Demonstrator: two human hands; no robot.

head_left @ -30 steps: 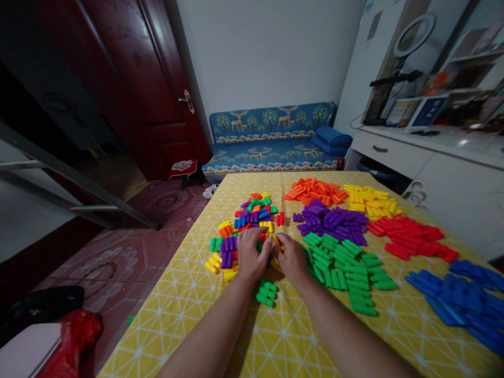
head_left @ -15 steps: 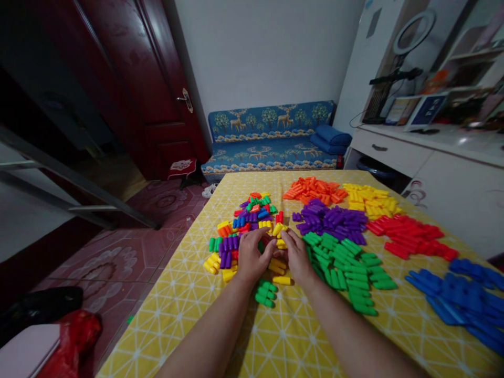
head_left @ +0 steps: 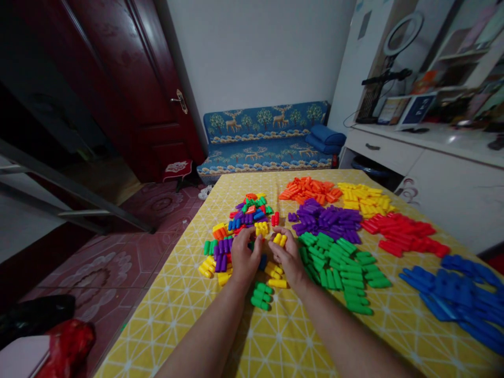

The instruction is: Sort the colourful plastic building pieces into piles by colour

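Note:
My right hand [head_left: 289,257] is closed around a yellow block [head_left: 280,240], which shows between thumb and fingers. To its left, my left hand [head_left: 246,254] is bent over the mixed coloured blocks, thumb toward the right; whether its fingertips hold anything is hidden. Beside and beyond it lie purple blocks [head_left: 223,247] and yellow blocks [head_left: 262,228]. A small red block [head_left: 275,218] lies just past the hands. Nearer me are green blocks [head_left: 261,295] and a single yellow piece [head_left: 277,283]. A green pile [head_left: 338,262] spreads right of my right hand.
On the yellow patterned tablecloth [head_left: 189,325] lie orange [head_left: 309,190], purple [head_left: 326,220], yellow [head_left: 366,199], red [head_left: 401,233] and blue [head_left: 460,294] piles. Behind the table stands a blue sofa [head_left: 260,149]; a white cabinet [head_left: 444,178] is at the right.
My hands have moved slightly apart. The yellow block between them is now in my right hand, lifted a little. The whole view has shifted slightly.

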